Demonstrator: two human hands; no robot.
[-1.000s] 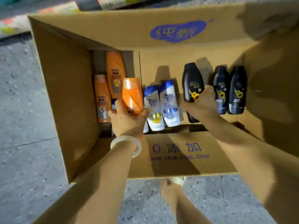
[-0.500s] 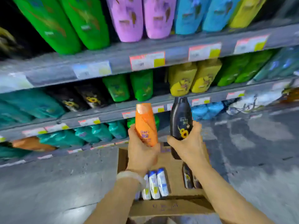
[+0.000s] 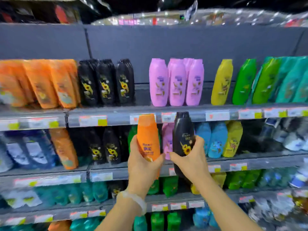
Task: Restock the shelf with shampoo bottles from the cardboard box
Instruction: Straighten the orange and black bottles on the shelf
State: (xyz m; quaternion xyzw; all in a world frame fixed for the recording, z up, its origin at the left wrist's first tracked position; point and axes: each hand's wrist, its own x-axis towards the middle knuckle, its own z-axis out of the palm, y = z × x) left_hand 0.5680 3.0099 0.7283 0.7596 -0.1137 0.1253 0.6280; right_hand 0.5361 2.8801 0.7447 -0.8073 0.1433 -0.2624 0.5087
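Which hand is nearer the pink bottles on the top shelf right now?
Right, slightly. The right hand, gripping the black bottle, is almost directly below the pink bottles; the left hand, holding the orange bottle, sits below and further left.

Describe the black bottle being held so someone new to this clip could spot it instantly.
Start at the top shelf with its pink bottles; just below its price strip, two hands are raised in front of the shelving. The right hand holds the black bottle. It has a sunflower label, unlike the orange bottle in the left hand.
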